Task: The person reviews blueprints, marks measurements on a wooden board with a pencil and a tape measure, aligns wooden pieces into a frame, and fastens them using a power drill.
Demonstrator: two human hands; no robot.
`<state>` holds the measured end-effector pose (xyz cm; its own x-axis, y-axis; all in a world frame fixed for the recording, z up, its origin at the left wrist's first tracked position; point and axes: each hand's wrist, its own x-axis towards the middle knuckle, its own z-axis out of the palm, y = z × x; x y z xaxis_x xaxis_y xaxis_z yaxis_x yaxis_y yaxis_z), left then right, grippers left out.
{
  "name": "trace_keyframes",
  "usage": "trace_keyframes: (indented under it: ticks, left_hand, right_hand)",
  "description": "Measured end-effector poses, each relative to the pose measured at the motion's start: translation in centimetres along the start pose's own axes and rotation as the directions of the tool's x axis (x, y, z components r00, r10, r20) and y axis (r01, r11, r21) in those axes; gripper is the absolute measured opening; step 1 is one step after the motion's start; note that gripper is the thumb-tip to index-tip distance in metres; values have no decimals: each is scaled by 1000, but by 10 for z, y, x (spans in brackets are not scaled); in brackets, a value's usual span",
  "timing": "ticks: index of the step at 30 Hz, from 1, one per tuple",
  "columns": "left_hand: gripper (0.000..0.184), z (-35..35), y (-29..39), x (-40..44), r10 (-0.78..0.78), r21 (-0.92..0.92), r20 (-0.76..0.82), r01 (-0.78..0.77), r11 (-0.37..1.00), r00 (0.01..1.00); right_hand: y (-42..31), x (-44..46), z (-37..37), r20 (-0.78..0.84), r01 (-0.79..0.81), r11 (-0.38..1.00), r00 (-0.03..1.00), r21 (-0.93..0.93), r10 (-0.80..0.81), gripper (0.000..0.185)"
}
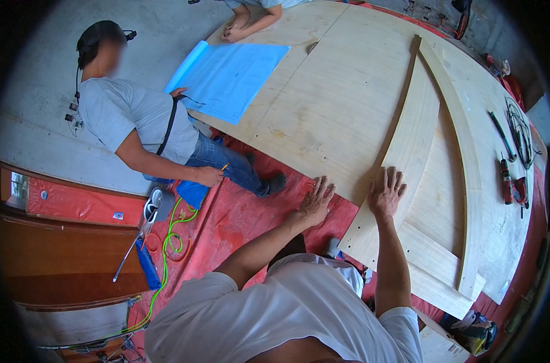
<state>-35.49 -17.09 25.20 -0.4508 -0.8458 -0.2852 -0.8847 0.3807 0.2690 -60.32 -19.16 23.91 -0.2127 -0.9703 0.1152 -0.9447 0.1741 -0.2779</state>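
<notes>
My right hand lies with fingers spread on a wide curved wooden board, near its lower left edge. My left hand has its fingers apart at the near edge of the large plywood sheet, holding nothing. To the right of the wide board, a narrower curved wooden strip arches down to the lower boards. The two curved pieces come together at the top.
A person stands at the left holding a pencil, beside a blue sheet. Another person's forearms rest at the table's far edge. A red drill and coiled cable lie right. Red sheeting covers the floor.
</notes>
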Motion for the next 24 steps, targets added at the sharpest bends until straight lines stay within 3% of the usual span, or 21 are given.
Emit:
trace_keyframes:
  ticks: [24]
  left_hand:
    - [87,-4,2,-1,15,-5,-29,-15,1000,999]
  right_hand:
    - [1,1,2,6,0,1000,1000,-1,0,62]
